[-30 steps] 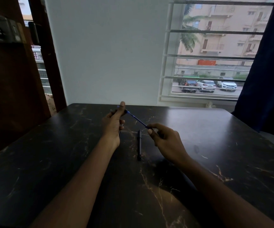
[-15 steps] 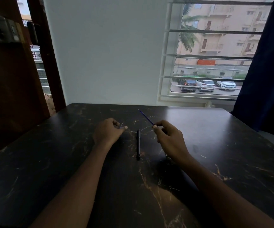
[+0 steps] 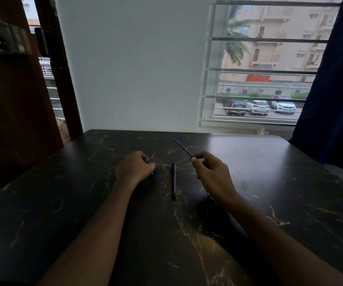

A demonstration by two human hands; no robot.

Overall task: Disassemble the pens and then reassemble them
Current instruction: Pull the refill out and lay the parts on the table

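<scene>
No legible text — view perhaps too dim.

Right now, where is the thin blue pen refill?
In the head view, the thin blue pen refill is right of centre, pinched at its near end by the right hand, slanting away over the dark marbled table, right of the black pen.

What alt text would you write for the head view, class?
A person's right hand pinches a thin blue refill, tip pointing away, above a dark marbled table. A black pen lies between that hand and the curled left hand.
</scene>
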